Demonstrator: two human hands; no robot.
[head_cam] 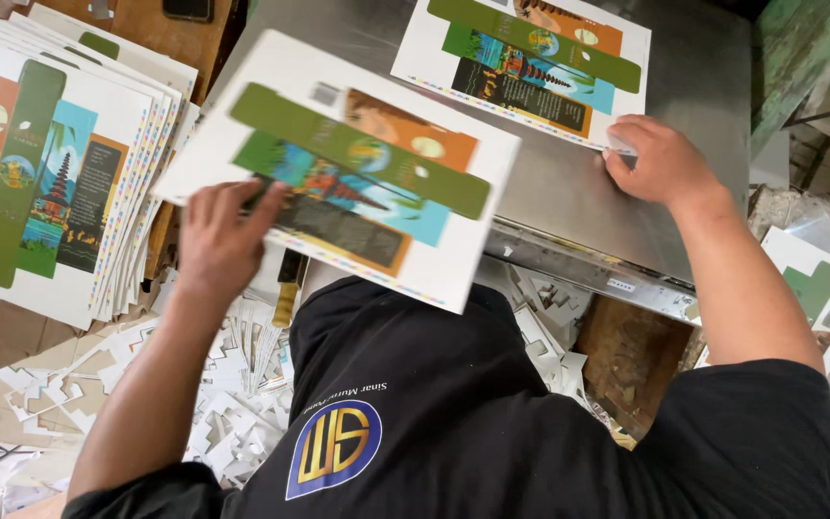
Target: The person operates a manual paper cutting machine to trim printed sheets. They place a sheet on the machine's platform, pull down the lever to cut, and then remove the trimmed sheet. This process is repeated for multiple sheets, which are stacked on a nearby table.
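Bare metal table (569,192) between sheets, stack (60,163) left

The bench (578,192) in the upper middle of the frame is bare grey metal, smooth with a dull brushed sheen. The printed sheet (348,163) at centre and the second sheet (530,58) at the top are smooth white card with a faint satin gloss. The stack of sheets (60,163) at left looks the same. White paper offcuts (232,404) below are matt. The black shirt (492,423) is soft matt cloth.
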